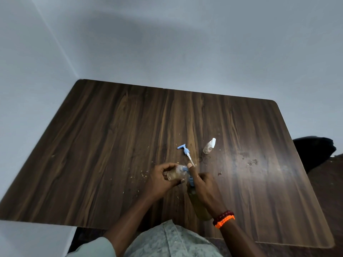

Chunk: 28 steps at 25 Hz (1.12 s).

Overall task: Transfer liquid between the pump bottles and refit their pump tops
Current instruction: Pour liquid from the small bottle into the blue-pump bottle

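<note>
My left hand [163, 178] grips a small clear bottle [175, 173] of pale liquid, tipped on its side with its mouth toward the right. My right hand [203, 186] is wrapped around a taller bottle [196, 203] of yellowish liquid with a blue neck [191, 180], index finger raised. The small bottle's mouth meets the tall bottle's blue neck. A loose blue pump top [185, 152] with a white dip tube lies on the dark wooden table [111, 145] just beyond my hands. Another small clear bottle [209, 146] with a white cap lies on its side to the right.
Crumbs and dried spots are scattered over the table around my hands and to the right. A grey wall stands behind the table. A dark object [315, 151] sits past the table's right edge. My right wrist wears red and orange bracelets [224, 218].
</note>
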{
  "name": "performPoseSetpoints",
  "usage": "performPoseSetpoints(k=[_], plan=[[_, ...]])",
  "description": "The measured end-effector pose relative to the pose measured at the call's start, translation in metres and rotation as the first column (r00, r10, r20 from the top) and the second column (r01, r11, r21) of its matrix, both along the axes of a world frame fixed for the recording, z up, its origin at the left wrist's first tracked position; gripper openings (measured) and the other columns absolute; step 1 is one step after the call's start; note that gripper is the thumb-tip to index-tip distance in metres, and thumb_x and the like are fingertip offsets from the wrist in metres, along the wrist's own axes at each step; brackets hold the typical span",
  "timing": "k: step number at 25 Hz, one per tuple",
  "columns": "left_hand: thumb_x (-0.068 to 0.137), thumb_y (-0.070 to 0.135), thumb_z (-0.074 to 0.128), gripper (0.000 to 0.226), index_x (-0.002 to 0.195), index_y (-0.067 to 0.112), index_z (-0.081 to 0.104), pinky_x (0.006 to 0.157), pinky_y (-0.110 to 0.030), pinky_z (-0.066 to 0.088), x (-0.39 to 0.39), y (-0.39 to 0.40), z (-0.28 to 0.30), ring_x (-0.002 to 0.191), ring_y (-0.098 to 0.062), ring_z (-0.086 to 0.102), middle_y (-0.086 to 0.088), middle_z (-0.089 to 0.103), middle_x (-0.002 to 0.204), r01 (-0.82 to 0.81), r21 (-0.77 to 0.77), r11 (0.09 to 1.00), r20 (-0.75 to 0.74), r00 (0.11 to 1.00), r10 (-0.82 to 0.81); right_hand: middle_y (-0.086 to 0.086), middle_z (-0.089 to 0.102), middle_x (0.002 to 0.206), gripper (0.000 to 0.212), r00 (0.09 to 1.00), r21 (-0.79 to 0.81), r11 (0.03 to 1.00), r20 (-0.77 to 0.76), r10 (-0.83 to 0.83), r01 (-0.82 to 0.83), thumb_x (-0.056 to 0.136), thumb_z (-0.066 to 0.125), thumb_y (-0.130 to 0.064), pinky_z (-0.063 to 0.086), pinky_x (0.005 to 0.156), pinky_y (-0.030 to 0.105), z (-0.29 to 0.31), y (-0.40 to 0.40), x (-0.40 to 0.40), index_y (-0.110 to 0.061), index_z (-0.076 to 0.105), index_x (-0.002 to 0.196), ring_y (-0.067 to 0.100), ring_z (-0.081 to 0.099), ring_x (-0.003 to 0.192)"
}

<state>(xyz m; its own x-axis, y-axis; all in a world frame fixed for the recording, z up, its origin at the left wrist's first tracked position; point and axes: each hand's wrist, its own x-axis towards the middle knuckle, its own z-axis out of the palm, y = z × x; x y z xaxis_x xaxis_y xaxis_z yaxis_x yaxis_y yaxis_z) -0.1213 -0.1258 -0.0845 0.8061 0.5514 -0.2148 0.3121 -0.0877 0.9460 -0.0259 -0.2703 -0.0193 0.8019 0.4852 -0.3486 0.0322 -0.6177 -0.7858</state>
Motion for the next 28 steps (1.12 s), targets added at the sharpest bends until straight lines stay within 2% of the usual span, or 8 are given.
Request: performPoseSetpoints(k=[2,5,10,12,15,19,24,28], plan=[[0.076,0.023,0.095,0.05,0.122,0.027,0.076,0.099,-0.043,0.063,-0.0004,0.0002,-0.0014,0.115,-0.007,0.072,0.011,0.078,0.12,0.011,-0.002,1.0,-0.013,1.0,-0.011,0.03,0.071,0.078,0.119,1.0,-0.004,1.0,0.001,0.02,-0.02,0.066,0.034,-0.103,0.059,0.073,0.056,-0.0016,-0.0007,0.0007,0.01,0.069,0.074,0.046,0.07,0.075],[0.075,0.024,0.096,0.051,0.122,0.028,0.076,0.099,-0.046,0.062,-0.0002,-0.0011,-0.004,0.116,-0.009,0.072,0.01,0.078,0.122,0.023,-0.016,1.0,-0.029,0.999,-0.023,0.03,0.072,0.08,0.086,0.999,-0.015,0.999,0.005,0.034,-0.034,0.092,0.046,-0.075,0.058,0.076,0.059,-0.0002,-0.0007,-0.0005,0.005,0.071,0.073,0.049,0.07,0.08],[0.076,0.026,0.095,0.053,0.124,0.026,0.074,0.1,-0.043,0.062,0.0012,0.0015,-0.0026,0.117,-0.007,0.07,0.011,0.077,0.122,0.001,0.018,1.0,-0.023,1.0,-0.001,0.027,0.072,0.073,0.124,1.0,0.004,1.0,0.01,0.019,-0.019,0.059,0.03,-0.108,0.06,0.071,0.052,0.0029,0.0005,0.0013,0.011,0.067,0.07,0.041,0.07,0.07],[0.075,0.028,0.095,0.054,0.124,0.029,0.074,0.1,-0.043,0.062,0.0004,0.0013,-0.0038,0.118,-0.008,0.07,0.011,0.076,0.124,0.004,0.007,1.0,-0.029,1.0,-0.004,0.029,0.072,0.078,0.12,0.999,-0.001,0.999,0.011,0.041,-0.041,0.063,0.033,-0.103,0.059,0.076,0.055,0.0038,-0.0003,0.0022,0.011,0.069,0.074,0.044,0.07,0.076],[0.075,0.024,0.096,0.052,0.123,0.026,0.075,0.097,-0.043,0.064,-0.0002,-0.001,-0.0051,0.117,-0.009,0.071,0.01,0.077,0.123,0.026,-0.007,1.0,-0.039,0.999,-0.026,0.026,0.074,0.078,0.094,0.998,-0.032,0.998,0.019,0.056,-0.055,0.078,0.043,-0.085,0.059,0.08,0.059,0.0043,-0.0007,-0.0005,0.005,0.071,0.072,0.045,0.071,0.078],[0.076,0.023,0.095,0.05,0.122,0.027,0.075,0.099,-0.042,0.062,0.001,-0.0001,-0.0034,0.115,-0.006,0.071,0.011,0.078,0.12,0.003,0.011,1.0,-0.019,1.0,-0.003,0.025,0.073,0.074,0.121,1.0,-0.026,1.0,0.015,0.013,-0.013,0.062,0.029,-0.107,0.06,0.074,0.054,-0.0009,-0.0011,0.0009,0.007,0.07,0.071,0.042,0.071,0.071],[0.075,0.023,0.096,0.053,0.123,0.027,0.075,0.099,-0.045,0.063,0.0013,-0.0013,-0.0048,0.117,-0.009,0.071,0.009,0.077,0.123,0.034,-0.009,0.999,-0.035,0.999,-0.034,0.019,0.075,0.076,0.092,0.999,-0.031,0.999,-0.009,0.038,-0.038,0.071,0.036,-0.089,0.059,0.078,0.06,-0.0041,-0.0009,0.0011,-0.004,0.072,0.07,0.039,0.072,0.075],[0.076,0.024,0.095,0.05,0.122,0.025,0.076,0.099,-0.042,0.062,0.0016,0.0006,-0.003,0.114,-0.007,0.072,0.009,0.079,0.12,0.023,-0.017,1.0,-0.011,1.0,-0.023,0.024,0.074,0.075,0.118,1.0,-0.007,1.0,0.008,0.006,-0.006,0.063,0.03,-0.106,0.061,0.075,0.057,-0.0048,-0.0003,0.0024,0.005,0.07,0.07,0.041,0.072,0.072]])
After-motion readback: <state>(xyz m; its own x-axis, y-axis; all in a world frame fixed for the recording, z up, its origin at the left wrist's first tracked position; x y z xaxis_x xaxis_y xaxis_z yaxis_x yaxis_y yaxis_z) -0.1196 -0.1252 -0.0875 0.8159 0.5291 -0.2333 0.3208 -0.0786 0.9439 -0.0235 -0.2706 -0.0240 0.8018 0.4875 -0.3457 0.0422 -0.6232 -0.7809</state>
